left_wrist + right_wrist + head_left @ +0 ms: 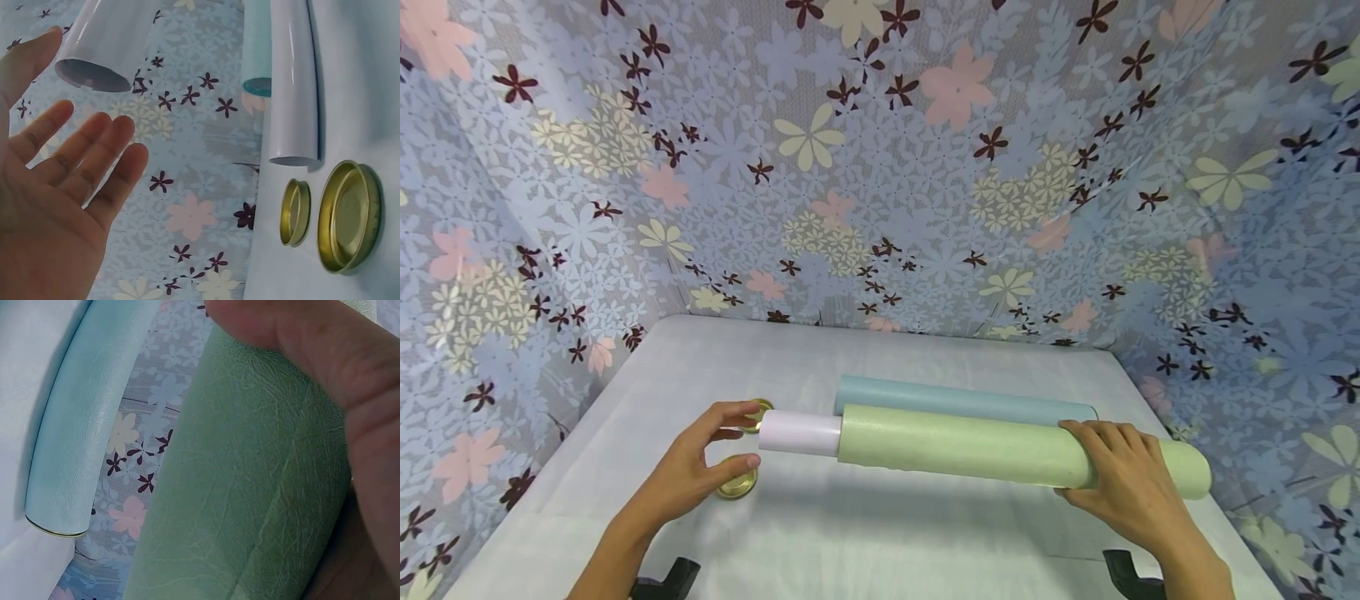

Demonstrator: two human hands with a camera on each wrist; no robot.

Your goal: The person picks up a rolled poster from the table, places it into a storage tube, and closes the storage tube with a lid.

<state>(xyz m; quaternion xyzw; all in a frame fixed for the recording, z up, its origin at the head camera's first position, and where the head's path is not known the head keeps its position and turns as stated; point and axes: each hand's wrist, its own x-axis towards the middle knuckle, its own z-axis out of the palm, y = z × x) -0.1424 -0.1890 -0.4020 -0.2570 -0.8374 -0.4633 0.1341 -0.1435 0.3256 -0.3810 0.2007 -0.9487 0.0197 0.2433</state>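
Note:
My right hand grips a long pale green tube near its right end, thumb on one side and fingers over the other. The tube's surface looks leathery and wrinkled in the right wrist view. A narrower white tube sticks out of its left end, and its hollow mouth shows in the left wrist view. Beside that mouth my left hand is held with fingers spread and a gap between them and the white tube. Two round gold lids lie on the table near the left hand, one partly hidden behind its fingers.
Behind the green tube a light blue tube lies on the white-covered table, with a gold rim at its right end. Another white tube lies near the gold lids in the left wrist view. Flowered cloth hangs around the table.

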